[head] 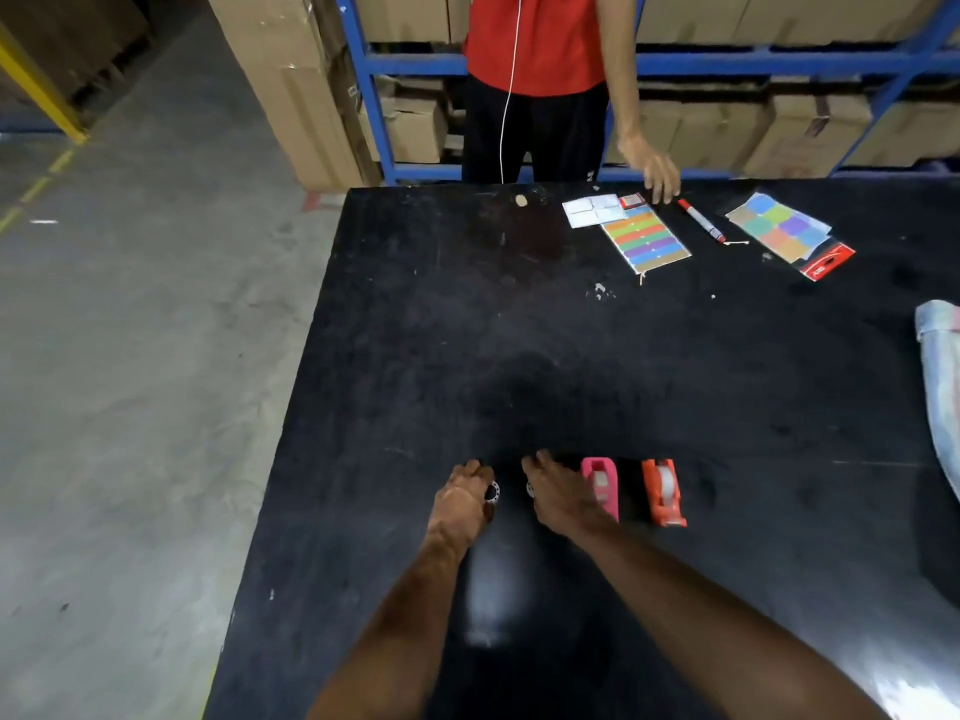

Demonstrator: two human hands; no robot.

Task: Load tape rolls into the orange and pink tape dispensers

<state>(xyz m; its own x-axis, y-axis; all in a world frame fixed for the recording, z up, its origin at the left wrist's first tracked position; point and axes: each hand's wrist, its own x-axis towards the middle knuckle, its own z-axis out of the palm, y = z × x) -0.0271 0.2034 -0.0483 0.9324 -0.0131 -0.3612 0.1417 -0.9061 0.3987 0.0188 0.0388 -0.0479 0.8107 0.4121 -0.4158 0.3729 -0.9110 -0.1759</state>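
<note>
A pink tape dispenser (pixel 602 484) and an orange tape dispenser (pixel 663 492) stand side by side on the black table (pixel 519 324), each with a pale roll showing in it. My left hand (pixel 464 498) is closed around a small clear tape roll (pixel 491 493) just left of centre. My right hand (pixel 558 493) rests on the table beside the pink dispenser, its fingers over a second small roll (pixel 530 488) that is mostly hidden.
Across the table stands a person in a red top (pixel 535 39), one hand (pixel 655 171) on the far edge. Colour sticker sheets (pixel 647 239) (pixel 782 228), a red marker (pixel 701 220) and white cards (pixel 592 210) lie there. A folded cloth (pixel 943 366) hangs at the right edge.
</note>
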